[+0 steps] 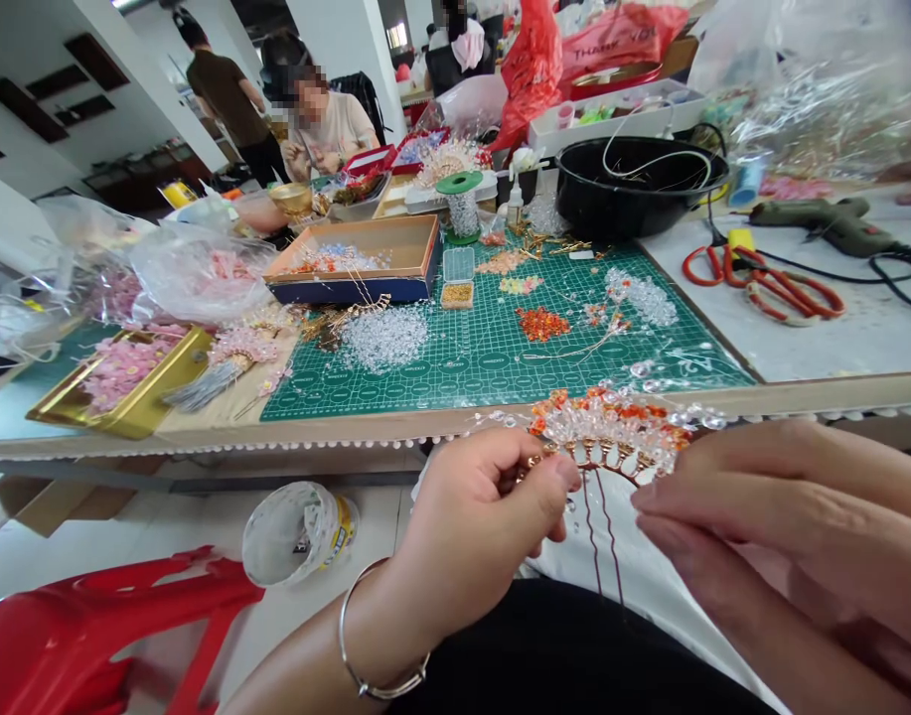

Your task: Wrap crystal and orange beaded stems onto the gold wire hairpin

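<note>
A beaded hairpin [610,437] with clear and orange beads, a gold scalloped base and two long wavy prongs is held above my lap. My left hand [492,506] pinches its left end between thumb and fingers. At the right end, the fingers of my right hand [783,526] are closed on the hairpin's edge; whether they also grip a wire is hidden. Beyond, on a green cutting mat [462,367], lie a pile of clear beads [386,338], a heap of orange beads [542,324] and another clear pile [645,298].
Red-handled pliers [794,298], a glue gun [846,223] and a black basin [638,189] stand on the right. A cardboard box [358,258], wire spool [461,209] and gold tin [127,382] sit on the table. Below are a bucket [295,536] and red stool [112,626]. People are behind.
</note>
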Motion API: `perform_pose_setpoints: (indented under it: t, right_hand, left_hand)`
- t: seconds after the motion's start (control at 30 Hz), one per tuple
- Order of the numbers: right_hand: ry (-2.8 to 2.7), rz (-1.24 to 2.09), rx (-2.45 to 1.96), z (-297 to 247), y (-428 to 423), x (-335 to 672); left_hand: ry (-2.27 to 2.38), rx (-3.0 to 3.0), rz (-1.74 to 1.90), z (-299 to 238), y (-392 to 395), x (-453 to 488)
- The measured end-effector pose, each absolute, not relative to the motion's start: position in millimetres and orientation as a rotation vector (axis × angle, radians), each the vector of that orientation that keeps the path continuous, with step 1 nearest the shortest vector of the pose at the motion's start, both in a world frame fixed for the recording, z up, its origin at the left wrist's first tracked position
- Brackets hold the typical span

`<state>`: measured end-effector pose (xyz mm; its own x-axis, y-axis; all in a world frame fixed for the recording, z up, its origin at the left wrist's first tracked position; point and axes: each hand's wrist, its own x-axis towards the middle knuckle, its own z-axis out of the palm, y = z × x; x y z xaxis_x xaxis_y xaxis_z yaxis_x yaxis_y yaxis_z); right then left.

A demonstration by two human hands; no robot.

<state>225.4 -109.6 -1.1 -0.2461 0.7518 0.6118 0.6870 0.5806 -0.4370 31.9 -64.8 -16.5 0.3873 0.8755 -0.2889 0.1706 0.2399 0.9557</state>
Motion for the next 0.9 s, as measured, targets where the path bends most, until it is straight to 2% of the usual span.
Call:
perform_pose_setpoints:
  t: [0.3,0.47,0.6,0.83,0.9]
  right_hand:
    - [-1.817,0.549,-1.089,-7,-113,221]
    - [-1.685,0.599,-1.18,-15,-106,218]
    - [-1.715,0.474,-1.169,-14,-107,213]
    - [-1.88,-0.124,-1.116,-16,-109,211]
    - [-1.825,-0.1,-1.153,-21,-112,215]
  left_hand:
    - [1.188,1.297,0.668,-20,-55,33]
    - [1.209,1.277,0.674,-23,-54,33]
    - [1.215,1.276,0.67,-21,-56,33]
    - [1.165,1.258,0.656,-13,-61,31]
    - [1.141,1.234,0.653,-12,-63,30]
